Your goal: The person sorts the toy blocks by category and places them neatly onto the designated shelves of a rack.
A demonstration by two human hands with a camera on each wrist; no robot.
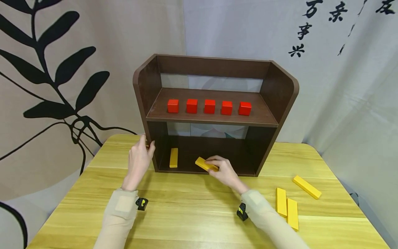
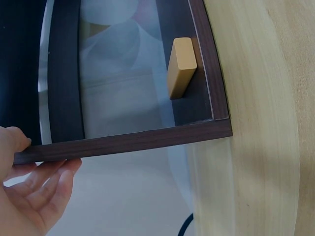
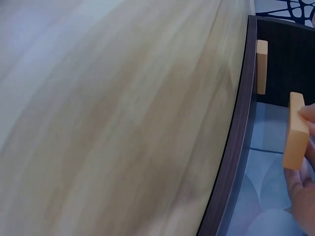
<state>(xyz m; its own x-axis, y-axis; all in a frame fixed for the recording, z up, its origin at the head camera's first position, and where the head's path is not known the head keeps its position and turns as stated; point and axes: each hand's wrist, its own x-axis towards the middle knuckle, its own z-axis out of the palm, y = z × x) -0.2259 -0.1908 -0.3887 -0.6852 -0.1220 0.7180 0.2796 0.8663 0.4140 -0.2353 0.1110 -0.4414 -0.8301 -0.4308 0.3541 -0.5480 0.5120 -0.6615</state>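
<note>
Dark brown wood-grain shelf (image 1: 214,117), two tiers, rounded side panels, part-open back, standing on a pale yellow-green wood-grain counter (image 1: 192,214) with rounded corners. Upper tier: five glossy red cubes (image 1: 209,106) in an even row, apart from one another. Lower tier: one flat rectangular yellow block (image 1: 173,157), smooth and matte, lying near the left side panel with its long side running front to back. Right hand (image 1: 224,171) reaches into the lower tier at its front edge, fingers curled over a second yellow bar (image 1: 206,164), pinching it; the bar lies slantwise, its near end under the fingers, well apart from the first block. In the right wrist view the bar (image 3: 296,130) shows square-cut edges, with fingertips (image 3: 307,114) pressing one face. Left hand (image 1: 139,162) rests against the outer face of the shelf's left side panel, fingers straight and relaxed, thumb at the front edge; the left wrist view shows the fingers (image 2: 42,189) lying under the panel's thin edge. On the counter to the right of the shelf: three more yellow bars (image 1: 292,204), two side by side and touching, the third angled and near them. Backdrop: draped cloth, beige with black leaf print at left, grey with black calligraphy at right.
</note>
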